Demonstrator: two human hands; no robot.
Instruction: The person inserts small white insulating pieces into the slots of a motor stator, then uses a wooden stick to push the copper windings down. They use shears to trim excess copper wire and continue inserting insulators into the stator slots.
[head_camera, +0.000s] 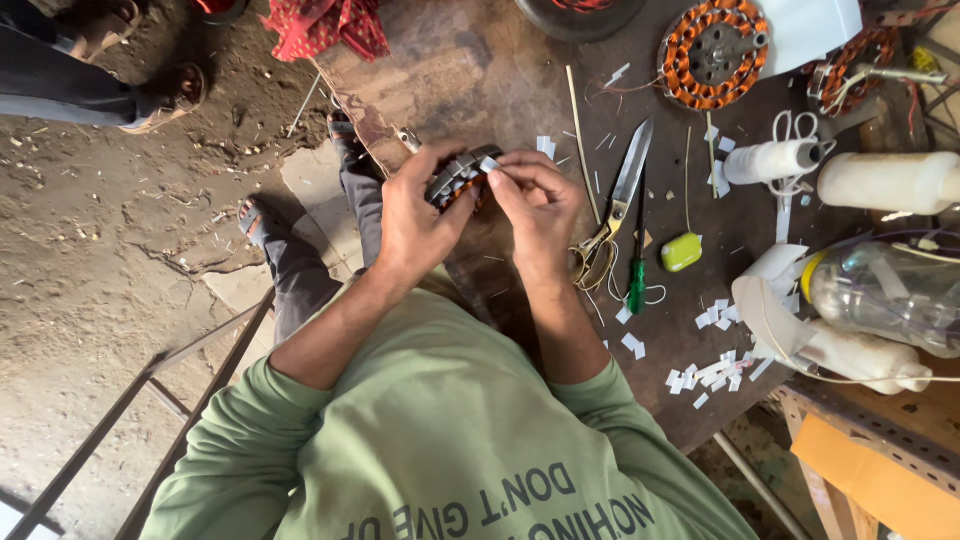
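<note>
Both hands (480, 205) grip a stator (458, 178) over the rusty workbench (480, 70), dirt floor (90, 250) beside.

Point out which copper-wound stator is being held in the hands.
The small stator at the table edge, gripped by the left hand and right hand. The larger orange-wound stator lies untouched at the table's far side.

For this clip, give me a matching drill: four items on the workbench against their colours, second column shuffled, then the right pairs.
Things:
1. slim-handled screwdriver
2. small oval plastic piece
3. wound coils on the round metal stator
4. upright spool of thread

Colours:
A. white
B. orange
C. green
D. yellow

Pairs: 1-C, 2-D, 3-B, 4-A
</note>
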